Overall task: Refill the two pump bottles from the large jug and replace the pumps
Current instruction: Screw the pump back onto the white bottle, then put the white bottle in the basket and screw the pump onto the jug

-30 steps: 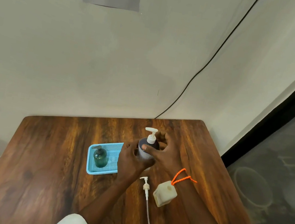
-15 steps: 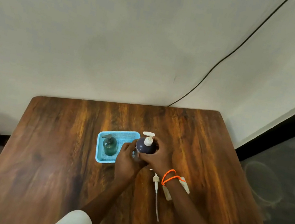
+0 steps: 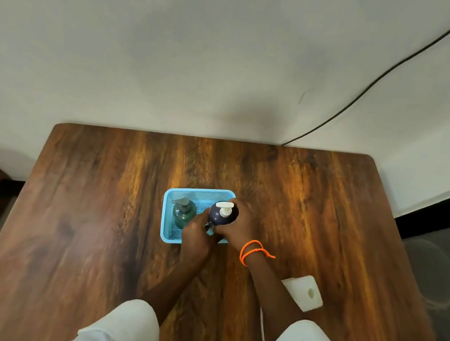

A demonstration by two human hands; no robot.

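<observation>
A dark blue pump bottle with a white pump head stands upright over the right half of a light blue mesh basket. My right hand grips the bottle's right side. My left hand holds it low on the near side, its fingers partly hidden. A green pump bottle with its pump on stands in the basket's left half. The pale jug lies on the table to the right of my right forearm, its open mouth facing up.
The wooden table meets a white wall at its far edge. A black cable runs down the wall to the table's back. My right wrist wears an orange cord. My forearms hide the table behind them.
Both hands carried the dark blue bottle left, from beside the basket to over its right half. The view tilted down; the loose white pump seen earlier is hidden now.
</observation>
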